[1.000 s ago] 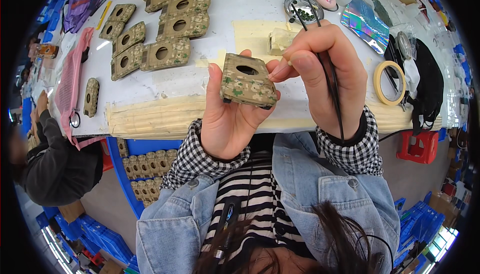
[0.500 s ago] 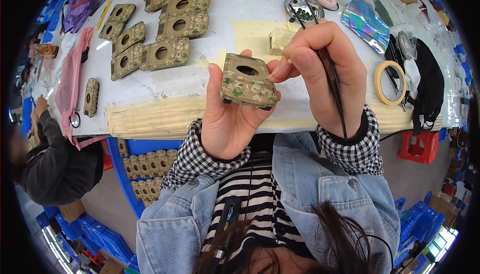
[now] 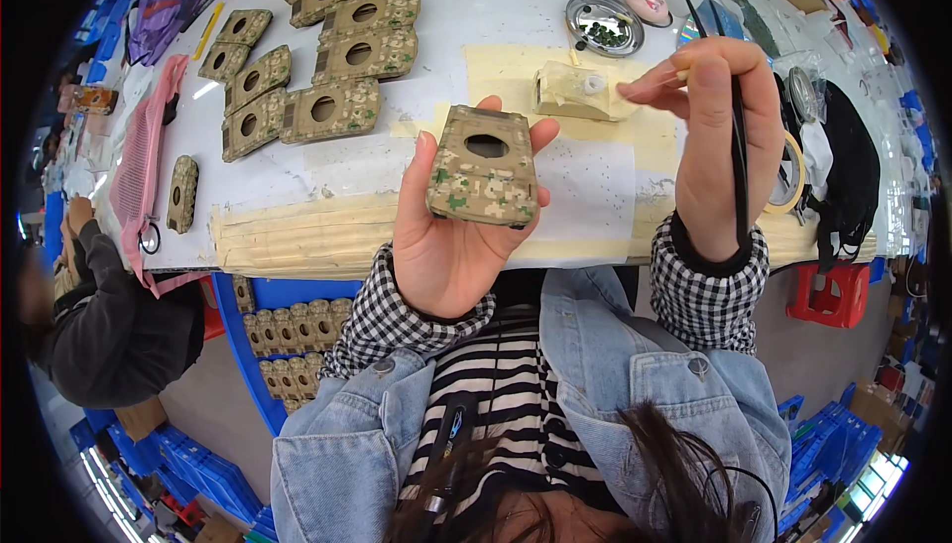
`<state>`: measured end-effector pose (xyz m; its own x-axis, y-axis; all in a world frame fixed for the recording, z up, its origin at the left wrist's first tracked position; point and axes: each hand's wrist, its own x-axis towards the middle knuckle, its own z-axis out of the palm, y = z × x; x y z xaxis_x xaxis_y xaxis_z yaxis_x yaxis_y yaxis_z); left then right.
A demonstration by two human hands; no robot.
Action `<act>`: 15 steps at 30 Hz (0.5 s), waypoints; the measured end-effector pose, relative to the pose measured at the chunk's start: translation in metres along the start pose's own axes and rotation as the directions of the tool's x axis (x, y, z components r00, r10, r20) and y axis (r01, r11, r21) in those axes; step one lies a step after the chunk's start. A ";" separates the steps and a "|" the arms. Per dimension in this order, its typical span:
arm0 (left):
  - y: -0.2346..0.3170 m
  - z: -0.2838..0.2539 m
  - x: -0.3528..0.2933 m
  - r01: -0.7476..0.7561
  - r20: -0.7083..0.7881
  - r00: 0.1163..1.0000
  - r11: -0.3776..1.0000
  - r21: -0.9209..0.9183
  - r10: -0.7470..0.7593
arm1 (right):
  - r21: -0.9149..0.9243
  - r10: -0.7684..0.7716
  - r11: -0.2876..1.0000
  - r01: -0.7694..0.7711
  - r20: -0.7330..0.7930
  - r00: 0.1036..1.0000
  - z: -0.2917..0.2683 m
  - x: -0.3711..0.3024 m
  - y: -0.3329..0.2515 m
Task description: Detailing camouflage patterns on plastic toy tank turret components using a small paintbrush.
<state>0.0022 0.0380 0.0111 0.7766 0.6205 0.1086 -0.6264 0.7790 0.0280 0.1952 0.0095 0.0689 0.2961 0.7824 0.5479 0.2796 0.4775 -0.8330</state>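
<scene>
My left hand [image 3: 436,255] is closed around a camouflage model tank hull [image 3: 474,191], its round hole facing up, held above the near table edge. To the right, my right hand [image 3: 709,126] is raised, gripping black tweezers [image 3: 740,161] upright against the palm. Between thumb and fingertips a small pale tip shows, too small to name. Those fingertips are just right of a block wrapped in masking tape [image 3: 565,97], which has a whitish round spot on top. Whether they touch it I cannot tell. Behind lies a round metal dish [image 3: 627,45] with small dark green parts.
Several more camouflage hulls [image 3: 332,107] lie in rows at the left. A pink mesh bag [image 3: 144,156] hangs over the table's left edge. At the right are a masking tape roll [image 3: 790,181] and a black cloth item [image 3: 853,161]. A blue tray [image 3: 260,384] holds hulls below; a person [image 3: 119,315] sits at left.
My right hand has moved away from the hull, to the right, with the tweezers still in it. The hull in my left hand has shifted slightly left and turned a little.
</scene>
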 end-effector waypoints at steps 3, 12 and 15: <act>0.002 0.000 0.001 0.001 0.025 1.000 1.000 -0.002 -0.001 | -0.470 -0.198 0.868 0.159 -0.035 0.980 -0.006 0.005 0.013; 0.002 0.002 0.003 0.016 0.032 0.999 1.000 0.023 -0.016 | -0.710 -0.329 0.611 0.349 0.173 0.928 0.000 0.010 0.028; 0.002 0.004 0.002 0.005 0.005 1.000 0.994 0.111 -0.005 | -0.718 -0.319 0.594 0.363 0.204 0.925 0.000 0.009 0.032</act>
<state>0.0020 0.0400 0.0155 0.7795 0.6161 0.1133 -0.6264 0.7671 0.1383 0.2070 0.0317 0.0468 -0.0017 0.6535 0.7569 0.9293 0.2807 -0.2402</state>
